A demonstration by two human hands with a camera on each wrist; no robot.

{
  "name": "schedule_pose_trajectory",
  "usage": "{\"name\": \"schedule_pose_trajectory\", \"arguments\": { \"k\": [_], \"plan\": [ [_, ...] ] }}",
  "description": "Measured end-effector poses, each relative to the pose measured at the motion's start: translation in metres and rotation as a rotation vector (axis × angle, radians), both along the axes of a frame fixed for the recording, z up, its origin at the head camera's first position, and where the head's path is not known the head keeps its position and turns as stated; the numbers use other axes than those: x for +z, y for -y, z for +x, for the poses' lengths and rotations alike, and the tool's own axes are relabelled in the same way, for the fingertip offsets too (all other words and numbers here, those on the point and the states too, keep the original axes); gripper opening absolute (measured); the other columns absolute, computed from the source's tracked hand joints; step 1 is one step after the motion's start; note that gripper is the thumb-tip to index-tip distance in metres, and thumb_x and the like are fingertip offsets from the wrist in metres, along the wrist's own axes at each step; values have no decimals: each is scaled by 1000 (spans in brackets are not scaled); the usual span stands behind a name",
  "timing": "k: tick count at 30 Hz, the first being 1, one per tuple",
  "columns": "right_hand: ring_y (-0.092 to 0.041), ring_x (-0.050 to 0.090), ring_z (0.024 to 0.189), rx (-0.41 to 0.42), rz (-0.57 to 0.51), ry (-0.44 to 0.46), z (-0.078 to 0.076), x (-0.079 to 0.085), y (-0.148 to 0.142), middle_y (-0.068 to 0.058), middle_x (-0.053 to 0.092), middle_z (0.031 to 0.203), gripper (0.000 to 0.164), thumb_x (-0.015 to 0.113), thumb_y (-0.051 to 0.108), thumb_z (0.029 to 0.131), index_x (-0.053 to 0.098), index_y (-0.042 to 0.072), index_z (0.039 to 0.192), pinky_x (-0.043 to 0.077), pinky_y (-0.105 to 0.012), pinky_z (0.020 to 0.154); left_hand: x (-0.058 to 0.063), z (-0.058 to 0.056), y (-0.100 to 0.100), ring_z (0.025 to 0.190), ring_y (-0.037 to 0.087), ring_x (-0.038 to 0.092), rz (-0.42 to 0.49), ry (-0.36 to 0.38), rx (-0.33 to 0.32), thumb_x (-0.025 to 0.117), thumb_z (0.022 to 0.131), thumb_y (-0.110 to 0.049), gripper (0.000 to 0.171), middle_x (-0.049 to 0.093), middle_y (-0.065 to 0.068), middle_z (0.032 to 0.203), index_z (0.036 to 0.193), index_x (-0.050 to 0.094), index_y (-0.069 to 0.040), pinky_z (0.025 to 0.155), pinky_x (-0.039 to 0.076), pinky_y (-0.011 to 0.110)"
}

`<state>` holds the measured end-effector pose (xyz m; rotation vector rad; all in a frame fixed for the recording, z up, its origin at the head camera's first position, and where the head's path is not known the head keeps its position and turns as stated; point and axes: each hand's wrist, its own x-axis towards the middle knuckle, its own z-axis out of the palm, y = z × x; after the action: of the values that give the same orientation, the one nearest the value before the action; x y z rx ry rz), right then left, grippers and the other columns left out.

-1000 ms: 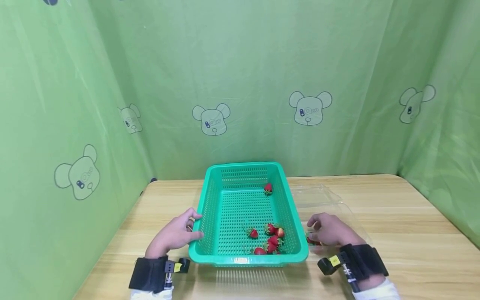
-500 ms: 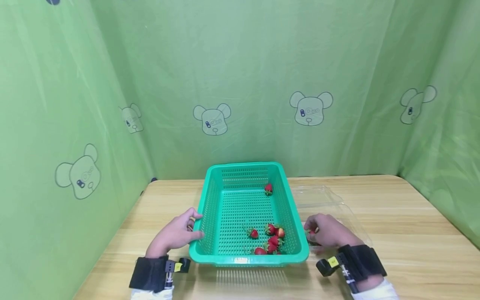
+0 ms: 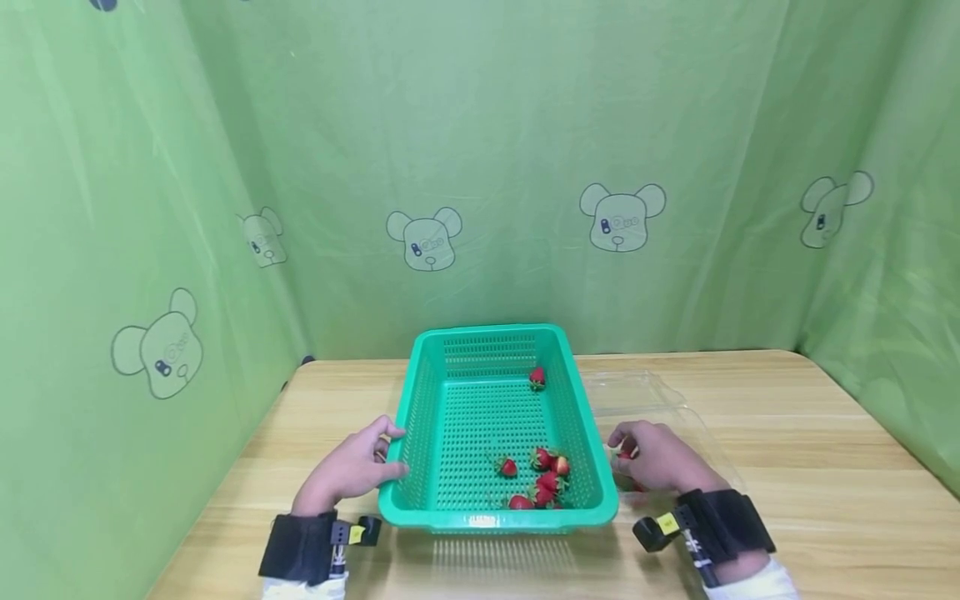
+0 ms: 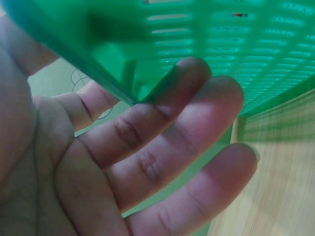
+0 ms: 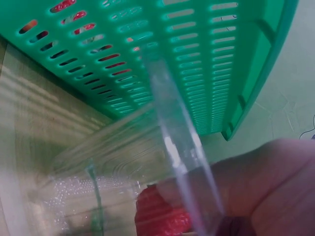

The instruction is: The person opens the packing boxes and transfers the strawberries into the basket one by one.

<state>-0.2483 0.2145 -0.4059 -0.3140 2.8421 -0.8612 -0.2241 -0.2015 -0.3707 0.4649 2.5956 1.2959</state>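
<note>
A green perforated plastic basket [image 3: 498, 521] stands on the table, with several strawberries [image 3: 545, 483] mostly in its near right corner. One more strawberry [image 3: 537, 377] lies at its far right. My left hand [image 3: 351, 468] grips the basket's left rim, with fingers [image 4: 182, 113] under it in the left wrist view. To the right of the basket, my right hand [image 3: 658, 460] reaches into a clear plastic box [image 3: 626, 400] and pinches a strawberry [image 5: 160, 216]. The clear wall partly covers the fingers in the right wrist view.
The wooden table [image 3: 825, 467] extends on both sides of the basket. Green curtains [image 3: 510, 167] with bear-head prints hang behind and at the sides. The basket's right wall stands close against the clear box.
My right hand has shifted slightly left inside the clear box, and a strawberry now shows between its fingers. The left hand and basket stay put.
</note>
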Motion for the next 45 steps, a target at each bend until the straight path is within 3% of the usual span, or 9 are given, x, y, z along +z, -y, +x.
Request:
{"name": "schedule_pose_trajectory", "arguments": {
  "k": [15, 23, 45],
  "plan": [
    [-17, 58, 73, -49, -34, -47, 5, 8, 2, -6, 63, 85, 20, 67, 12, 85, 61, 5, 102, 51, -38, 67, 0, 0, -1, 77, 21, 64, -6, 1, 4, 69, 81, -12, 40, 65, 14, 92, 113, 48, -1, 66, 55, 37],
    [-17, 58, 70, -44, -33, -73, 6, 13, 2, -8, 63, 87, 28, 67, 12, 85, 61, 2, 111, 51, -36, 62, 1, 2, -1, 76, 20, 63, 3, -4, 1, 70, 81, -11, 41, 65, 14, 90, 114, 48, -1, 65, 53, 37],
    [-17, 60, 72, -25, -40, -199, 6, 23, 4, -7, 64, 82, 19, 67, 10, 84, 61, 3, 101, 53, -36, 61, 0, 1, 0, 76, 20, 63, -6, -4, -1, 69, 81, -11, 40, 65, 13, 90, 112, 48, -1, 66, 54, 36]
  ]
}}
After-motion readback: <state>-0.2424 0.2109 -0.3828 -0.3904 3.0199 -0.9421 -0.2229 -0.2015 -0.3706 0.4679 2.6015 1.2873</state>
